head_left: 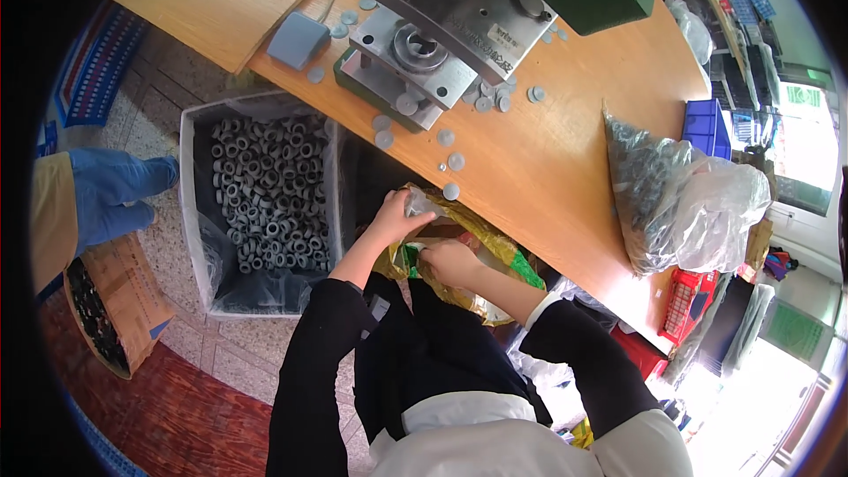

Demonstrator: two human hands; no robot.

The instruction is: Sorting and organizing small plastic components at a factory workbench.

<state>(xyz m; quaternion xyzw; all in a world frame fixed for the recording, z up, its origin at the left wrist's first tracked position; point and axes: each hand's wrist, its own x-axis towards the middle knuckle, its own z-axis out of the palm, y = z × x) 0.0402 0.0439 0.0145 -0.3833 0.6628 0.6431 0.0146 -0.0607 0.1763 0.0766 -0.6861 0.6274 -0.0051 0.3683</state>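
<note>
Head view. Both forearms in black sleeves enter from the lower edge and meet at a crinkled yellow-and-green foil bag (495,243) that sits in the person's lap, just at the near edge of the long wooden workbench (565,168). The left hand (393,216) is clenched on a small scrap of clear plastic film (417,203) at the bag's top left rim. The right hand (450,263) lies at the bag's mouth, fingers curled on the foil; whether it truly grips cannot be told.

Packages: one white rectangular plastic crate (190,212) lined with clear film stands on the floor to the left, full of grey ring-shaped parts (269,194), too many to count. One clear plastic sack of dark small parts (654,190) lies on the bench at right. One open brown cardboard box (119,300) with dark parts stands at near left on the floor. One blue plastic bin (707,124) sits at the far right of the bench, one red basket (685,300) below the bench edge.

Labels: a dark number stamp and a small white tag sit on the grey steel press die (442,22) at far centre. About twenty grey flat discs (452,162) lie scattered around it. One blue-grey pad (299,40) lies left of the die.
</note>
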